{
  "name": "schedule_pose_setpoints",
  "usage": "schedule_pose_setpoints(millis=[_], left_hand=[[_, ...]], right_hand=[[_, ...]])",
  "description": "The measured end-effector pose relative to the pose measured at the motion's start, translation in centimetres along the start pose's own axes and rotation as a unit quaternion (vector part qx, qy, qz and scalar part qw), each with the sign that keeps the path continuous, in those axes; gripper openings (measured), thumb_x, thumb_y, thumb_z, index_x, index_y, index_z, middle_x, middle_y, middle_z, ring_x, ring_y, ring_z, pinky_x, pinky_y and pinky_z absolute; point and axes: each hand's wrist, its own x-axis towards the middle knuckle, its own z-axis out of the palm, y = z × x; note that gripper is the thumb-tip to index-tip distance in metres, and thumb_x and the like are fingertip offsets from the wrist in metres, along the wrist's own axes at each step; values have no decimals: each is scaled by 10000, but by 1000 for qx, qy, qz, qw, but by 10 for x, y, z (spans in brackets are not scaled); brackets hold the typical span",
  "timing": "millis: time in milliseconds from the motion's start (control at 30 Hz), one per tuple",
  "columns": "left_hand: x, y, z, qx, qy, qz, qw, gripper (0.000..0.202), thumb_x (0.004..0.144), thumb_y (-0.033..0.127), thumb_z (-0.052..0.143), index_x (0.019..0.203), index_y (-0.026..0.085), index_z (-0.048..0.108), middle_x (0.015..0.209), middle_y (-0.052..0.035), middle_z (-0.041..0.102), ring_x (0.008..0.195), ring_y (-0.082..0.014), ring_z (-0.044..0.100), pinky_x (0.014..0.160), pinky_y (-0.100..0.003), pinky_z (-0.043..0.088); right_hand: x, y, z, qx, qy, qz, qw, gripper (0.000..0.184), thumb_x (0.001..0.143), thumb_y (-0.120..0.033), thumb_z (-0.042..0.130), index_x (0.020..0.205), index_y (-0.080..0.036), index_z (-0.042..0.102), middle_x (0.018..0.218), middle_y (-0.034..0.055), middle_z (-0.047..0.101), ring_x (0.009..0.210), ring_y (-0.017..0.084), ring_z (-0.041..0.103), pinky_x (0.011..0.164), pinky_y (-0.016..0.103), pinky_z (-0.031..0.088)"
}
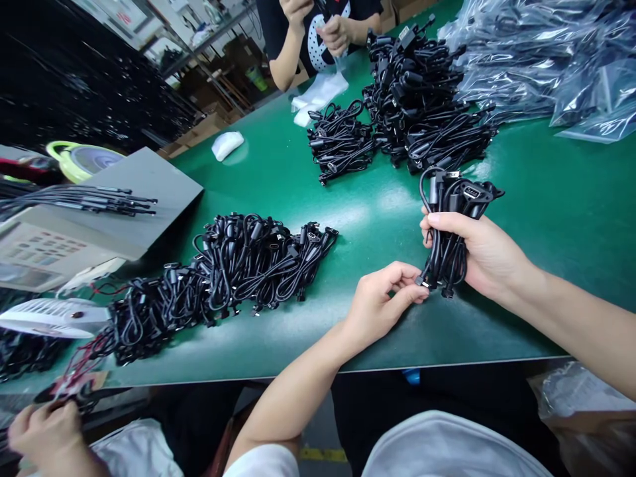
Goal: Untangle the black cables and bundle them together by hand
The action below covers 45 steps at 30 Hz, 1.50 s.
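A thick bunch of coiled black cables [450, 252] is gripped in my right hand [489, 255], raised a little over the green table [377, 232]. Sockets and plugs stick out at its upper end. My left hand [385, 298] pinches a small plug [423, 283] at the bunch's lower end between thumb and fingers. To the left lies a long pile of bundled black cables [248, 258] along the table. Beyond my right hand, a taller heap of similar cables [412, 99] stands at the far side, with a smaller stack [342, 142] beside it.
Clear plastic bags of cables [527, 59] fill the far right. A person [322, 33] across the table handles a thin bag. At left are a grey machine [99, 218], a white fan-like object [54, 318] and a neighbour's hand [50, 430]. A white item [227, 145] lies at the back.
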Motion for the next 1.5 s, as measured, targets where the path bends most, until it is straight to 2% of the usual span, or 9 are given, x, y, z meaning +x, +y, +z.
schedule_pose_setpoints(millis=[267, 367, 500, 667, 1100, 1500], left_hand=[[0, -1, 0, 15, 3, 3, 1000, 196, 881, 355, 696, 884, 163, 655, 753, -7, 687, 680, -103, 649, 684, -216, 504], [1, 0, 1, -72, -9, -41, 996, 233, 881, 378, 690, 911, 151, 650, 750, -22, 709, 670, -114, 672, 666, -220, 526], [3, 1, -1, -222, -55, -104, 968, 310, 871, 430, 694, 882, 125, 638, 685, -33, 708, 589, -116, 668, 590, -215, 527], [5, 1, -6, -311, -78, -124, 939, 397, 850, 506, 698, 826, 113, 649, 617, -26, 681, 491, -103, 619, 517, -210, 500], [7, -1, -10, -358, -92, -131, 920, 353, 863, 458, 673, 801, 111, 660, 577, -24, 665, 442, -94, 580, 473, -194, 463], [8, 2, -9, -328, -79, -146, 930, 391, 816, 506, 693, 779, 121, 641, 549, -7, 630, 428, -93, 548, 472, -212, 450]], right_hand=[[0, 0, -1, -1, -14, -1, 1000, 87, 738, -199, 786, 787, -159, 726, 737, -4, 678, 645, 98, 596, 565, 188, 516], [2, 1, -2, -5, -5, 2, 1000, 69, 752, -187, 779, 795, -163, 731, 743, -5, 680, 642, 97, 602, 553, 182, 522], [6, 3, -4, -34, 16, 34, 999, 78, 789, -223, 788, 787, -165, 734, 748, 1, 678, 613, 99, 604, 514, 190, 530], [11, 10, -6, -53, 22, 81, 995, 103, 823, -230, 773, 771, -149, 737, 728, 19, 678, 580, 105, 621, 508, 201, 542], [15, 21, -10, -73, 17, 125, 989, 155, 854, -247, 752, 749, -137, 723, 704, 20, 667, 543, 95, 625, 493, 175, 533], [16, 23, -13, -54, 1, 118, 992, 158, 808, -281, 798, 759, -148, 729, 692, 31, 666, 544, 117, 627, 479, 198, 531]])
